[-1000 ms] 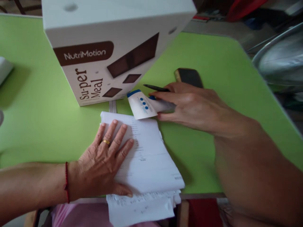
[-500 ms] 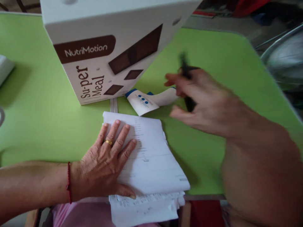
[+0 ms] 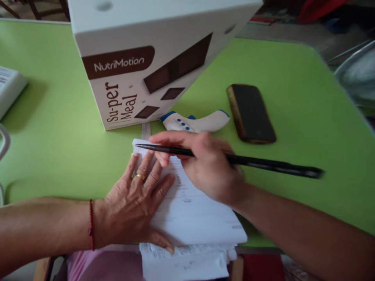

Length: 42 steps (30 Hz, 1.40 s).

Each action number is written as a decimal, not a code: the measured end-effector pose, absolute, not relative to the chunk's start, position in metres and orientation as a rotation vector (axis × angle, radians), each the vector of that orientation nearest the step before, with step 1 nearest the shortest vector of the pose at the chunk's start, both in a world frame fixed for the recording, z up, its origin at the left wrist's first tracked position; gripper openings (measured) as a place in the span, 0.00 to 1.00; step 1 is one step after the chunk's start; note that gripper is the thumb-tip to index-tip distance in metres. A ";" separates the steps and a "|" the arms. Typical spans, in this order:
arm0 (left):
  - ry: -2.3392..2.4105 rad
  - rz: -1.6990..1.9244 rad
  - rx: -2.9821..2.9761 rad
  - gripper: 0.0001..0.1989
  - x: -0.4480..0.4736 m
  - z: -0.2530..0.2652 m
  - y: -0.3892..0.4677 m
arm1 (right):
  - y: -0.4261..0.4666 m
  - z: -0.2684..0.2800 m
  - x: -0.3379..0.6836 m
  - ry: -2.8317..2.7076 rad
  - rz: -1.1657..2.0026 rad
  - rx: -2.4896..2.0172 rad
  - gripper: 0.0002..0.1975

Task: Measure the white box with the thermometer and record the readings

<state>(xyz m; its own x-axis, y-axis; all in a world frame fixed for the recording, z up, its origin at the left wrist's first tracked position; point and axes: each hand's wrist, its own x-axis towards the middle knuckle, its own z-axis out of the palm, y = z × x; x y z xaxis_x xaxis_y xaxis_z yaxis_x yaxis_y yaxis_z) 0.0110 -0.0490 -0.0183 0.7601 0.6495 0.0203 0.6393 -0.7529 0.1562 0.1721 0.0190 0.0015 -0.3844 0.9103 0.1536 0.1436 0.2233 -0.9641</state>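
Clearly rests the left hand (image 3: 130, 208), spread wide, on the papers (image 3: 202, 222) and clamps a pen (image 3: 263, 163) in the right hand's grip (image 3: 209, 175), near the thermometer (image 3: 211, 121).

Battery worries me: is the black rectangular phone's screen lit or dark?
Dark: the black rectangular phone lies face up on the green table, its screen showing no glow.

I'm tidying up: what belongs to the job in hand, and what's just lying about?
In use:
slim black pen in the right hand
white printed paper under the left hand

Seemingly idle:
tall white cardboard box with brown print
white and blue curved plastic device
flat black phone with brown edges
boxy white object, left edge
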 end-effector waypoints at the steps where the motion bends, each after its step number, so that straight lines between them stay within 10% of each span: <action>1: 1.038 0.106 2.802 0.60 0.011 -0.017 -0.049 | 0.021 -0.003 0.170 -1.694 1.245 -1.026 0.23; 6: 1.009 0.154 2.735 0.54 0.010 -0.012 -0.044 | 0.026 -0.021 0.164 -1.670 0.970 -1.123 0.03; 12: 1.060 0.088 2.702 0.42 0.009 -0.006 -0.039 | 0.022 -0.030 0.162 -1.650 0.715 -1.163 0.02; 42: 1.075 0.058 2.667 0.52 0.011 -0.001 -0.036 | 0.025 -0.030 0.164 -1.936 0.620 -1.184 0.03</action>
